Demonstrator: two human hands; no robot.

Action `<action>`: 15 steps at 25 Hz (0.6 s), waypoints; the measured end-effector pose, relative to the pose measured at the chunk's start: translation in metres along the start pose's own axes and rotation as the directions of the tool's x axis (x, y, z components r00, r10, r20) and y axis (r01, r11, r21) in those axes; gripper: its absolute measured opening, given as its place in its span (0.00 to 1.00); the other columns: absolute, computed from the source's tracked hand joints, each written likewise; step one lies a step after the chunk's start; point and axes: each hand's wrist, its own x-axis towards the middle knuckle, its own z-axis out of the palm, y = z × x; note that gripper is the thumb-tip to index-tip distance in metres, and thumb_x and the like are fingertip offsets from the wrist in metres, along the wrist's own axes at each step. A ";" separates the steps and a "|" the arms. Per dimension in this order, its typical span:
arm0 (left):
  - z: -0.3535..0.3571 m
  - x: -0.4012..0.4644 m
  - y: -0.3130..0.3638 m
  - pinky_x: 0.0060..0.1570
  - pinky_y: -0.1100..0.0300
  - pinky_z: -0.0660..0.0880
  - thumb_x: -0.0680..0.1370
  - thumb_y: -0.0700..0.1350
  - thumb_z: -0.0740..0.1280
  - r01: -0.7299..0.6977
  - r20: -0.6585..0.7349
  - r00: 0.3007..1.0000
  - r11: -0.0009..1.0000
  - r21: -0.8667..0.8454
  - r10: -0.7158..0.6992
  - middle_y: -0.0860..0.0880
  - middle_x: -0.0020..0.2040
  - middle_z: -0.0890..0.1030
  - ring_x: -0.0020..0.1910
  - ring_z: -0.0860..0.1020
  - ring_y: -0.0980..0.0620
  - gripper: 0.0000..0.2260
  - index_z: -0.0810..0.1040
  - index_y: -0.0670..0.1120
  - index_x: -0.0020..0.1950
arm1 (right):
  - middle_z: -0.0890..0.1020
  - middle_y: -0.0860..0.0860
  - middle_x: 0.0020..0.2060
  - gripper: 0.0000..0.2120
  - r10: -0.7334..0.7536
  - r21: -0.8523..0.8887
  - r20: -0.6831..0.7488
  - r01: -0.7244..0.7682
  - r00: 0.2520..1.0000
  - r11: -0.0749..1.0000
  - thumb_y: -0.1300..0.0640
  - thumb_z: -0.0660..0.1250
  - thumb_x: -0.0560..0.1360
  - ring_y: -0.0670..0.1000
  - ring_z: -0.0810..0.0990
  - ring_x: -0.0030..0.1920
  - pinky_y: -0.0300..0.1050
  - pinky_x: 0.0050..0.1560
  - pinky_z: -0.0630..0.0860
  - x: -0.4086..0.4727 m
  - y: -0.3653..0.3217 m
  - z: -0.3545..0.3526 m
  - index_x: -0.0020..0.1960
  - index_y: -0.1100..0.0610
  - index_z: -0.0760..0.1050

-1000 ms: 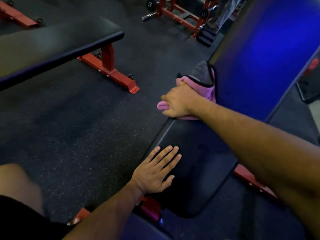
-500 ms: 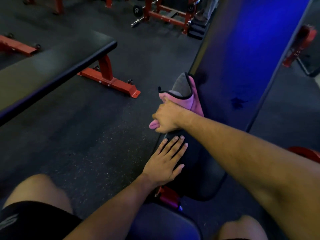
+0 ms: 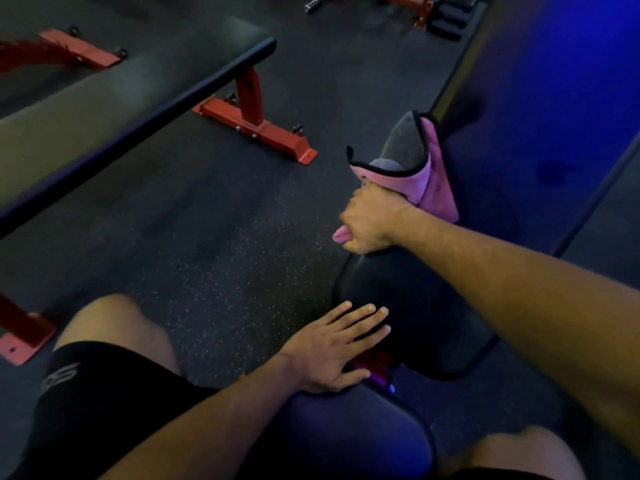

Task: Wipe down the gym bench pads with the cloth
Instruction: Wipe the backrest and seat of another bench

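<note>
A long black bench pad runs from the centre up to the top right, lit blue. A pink and grey cloth with a black hem lies folded over the pad's left edge. My right hand grips the cloth's near end at that edge, and a pink tip pokes out below my fist. My left hand rests flat, fingers straight, on the near end of the pad by the gap above the seat pad. A dark wet spot shows on the pad further up.
A second flat bench on a red frame stands to the left across the speckled rubber floor. Red racks and a barbell stand at the top. My knees in black shorts fill the bottom.
My right hand has drawn the cloth back along the pad's left edge toward me. My left hand has slid to the pad's near end. The view has tilted down, showing my knees.
</note>
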 end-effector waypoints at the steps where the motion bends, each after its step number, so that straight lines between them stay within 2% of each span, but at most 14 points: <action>1: 0.000 0.000 0.000 0.82 0.47 0.42 0.85 0.62 0.57 0.012 0.010 1.000 1.000 0.014 -0.013 0.48 0.86 0.43 0.84 0.42 0.50 0.34 0.49 0.49 0.86 | 0.85 0.55 0.51 0.23 -0.012 0.006 0.008 0.012 1.000 1.000 0.38 0.56 0.77 0.58 0.82 0.52 0.53 0.58 0.76 0.001 -0.008 0.001 0.49 0.54 0.81; 3: 0.002 -0.002 0.005 0.83 0.48 0.43 0.84 0.61 0.58 0.023 0.020 1.000 0.999 0.033 -0.023 0.47 0.86 0.45 0.85 0.43 0.48 0.35 0.51 0.48 0.86 | 0.85 0.56 0.52 0.22 -0.036 0.038 0.035 0.034 0.999 0.999 0.40 0.57 0.78 0.58 0.82 0.51 0.51 0.56 0.76 0.006 -0.035 0.008 0.49 0.55 0.82; 4: 0.006 -0.004 0.011 0.83 0.48 0.47 0.83 0.61 0.58 0.022 0.017 1.000 0.999 0.037 -0.022 0.45 0.86 0.47 0.85 0.45 0.47 0.35 0.53 0.47 0.85 | 0.85 0.57 0.52 0.21 -0.067 0.050 0.050 0.064 0.997 0.997 0.41 0.57 0.79 0.58 0.82 0.51 0.51 0.56 0.76 0.008 -0.053 0.012 0.50 0.55 0.81; 6: 0.015 -0.009 0.026 0.81 0.48 0.59 0.83 0.63 0.57 0.055 0.000 0.998 0.998 0.029 -0.055 0.43 0.84 0.57 0.84 0.49 0.47 0.33 0.61 0.44 0.83 | 0.85 0.55 0.53 0.17 -0.147 0.056 0.125 0.141 0.981 0.988 0.43 0.58 0.80 0.56 0.80 0.48 0.51 0.56 0.75 0.011 -0.085 0.018 0.50 0.54 0.79; 7: 0.015 -0.012 0.032 0.80 0.49 0.60 0.83 0.64 0.55 0.082 0.003 0.997 0.997 0.009 -0.082 0.43 0.83 0.62 0.83 0.51 0.48 0.33 0.63 0.43 0.82 | 0.84 0.54 0.53 0.14 -0.175 0.049 0.168 0.169 0.970 0.984 0.43 0.59 0.81 0.54 0.78 0.46 0.50 0.56 0.75 0.014 -0.096 0.020 0.49 0.53 0.76; 8: 0.013 -0.014 0.034 0.81 0.49 0.57 0.83 0.65 0.53 0.082 0.008 0.997 0.997 -0.006 -0.082 0.43 0.81 0.65 0.82 0.51 0.49 0.34 0.64 0.43 0.81 | 0.83 0.54 0.52 0.13 -0.187 0.039 0.200 0.183 0.962 0.982 0.44 0.60 0.81 0.54 0.76 0.46 0.50 0.56 0.73 0.017 -0.103 0.022 0.48 0.53 0.75; 9: 0.009 -0.015 0.033 0.82 0.49 0.51 0.84 0.65 0.52 0.066 0.043 0.997 0.997 -0.041 -0.064 0.43 0.82 0.63 0.82 0.48 0.50 0.35 0.61 0.42 0.82 | 0.83 0.54 0.54 0.12 -0.188 0.037 0.215 0.185 0.958 0.982 0.45 0.61 0.81 0.54 0.77 0.47 0.50 0.55 0.72 0.019 -0.108 0.023 0.50 0.53 0.75; 11: 0.002 -0.022 0.031 0.81 0.52 0.37 0.85 0.65 0.49 -0.005 0.190 0.981 0.992 -0.122 0.028 0.44 0.85 0.48 0.83 0.40 0.51 0.36 0.51 0.43 0.85 | 0.83 0.55 0.57 0.16 -0.200 0.054 0.215 0.192 0.956 0.980 0.44 0.62 0.81 0.56 0.80 0.53 0.51 0.57 0.73 0.021 -0.111 0.022 0.56 0.56 0.79; 13: -0.002 -0.027 0.033 0.80 0.53 0.34 0.85 0.66 0.48 -0.068 0.243 0.965 0.989 -0.128 0.098 0.45 0.85 0.41 0.83 0.38 0.51 0.36 0.46 0.44 0.85 | 0.83 0.57 0.59 0.19 -0.168 0.097 0.205 0.151 0.964 0.984 0.43 0.64 0.80 0.58 0.81 0.58 0.50 0.58 0.74 0.015 -0.089 0.006 0.59 0.57 0.80; 15: -0.004 -0.029 0.032 0.81 0.52 0.35 0.86 0.65 0.46 -0.089 0.285 0.950 0.986 -0.139 0.126 0.45 0.85 0.42 0.84 0.39 0.51 0.35 0.46 0.44 0.85 | 0.83 0.55 0.58 0.19 -0.067 0.110 0.183 0.047 0.981 0.993 0.42 0.65 0.78 0.58 0.81 0.58 0.50 0.58 0.73 0.010 -0.043 -0.012 0.59 0.55 0.80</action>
